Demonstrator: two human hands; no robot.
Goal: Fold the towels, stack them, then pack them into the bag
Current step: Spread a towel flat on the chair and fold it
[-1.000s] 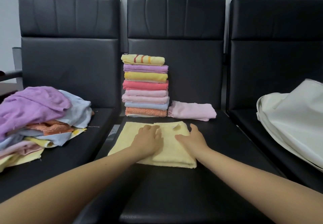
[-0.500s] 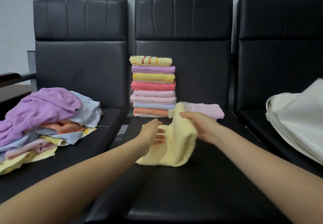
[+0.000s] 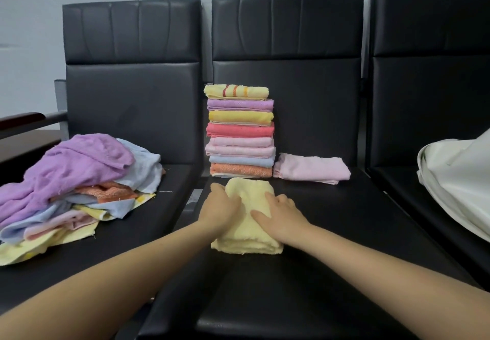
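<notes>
A pale yellow towel [image 3: 249, 241] lies folded into a narrow strip on the middle black seat. My left hand [image 3: 220, 207] presses flat on its left side and my right hand [image 3: 281, 213] presses flat on its right side, fingers spread. Behind it stands a tall stack of folded towels [image 3: 240, 132] against the backrest. One folded pink towel [image 3: 311, 168] lies to the right of the stack. A heap of unfolded towels [image 3: 71, 183] covers the left seat. The white bag [image 3: 458, 180] rests on the right seat, partly cut off by the frame edge.
Three black padded chairs [image 3: 344, 233] stand side by side against a grey wall. A dark armrest [image 3: 21, 119] juts out at the far left. A gap runs between the left and middle seats.
The yellow towel was a wide half-fold, then my right hand lifted one side over. It now lies as a narrower strip with both hands pressing it flat.
</notes>
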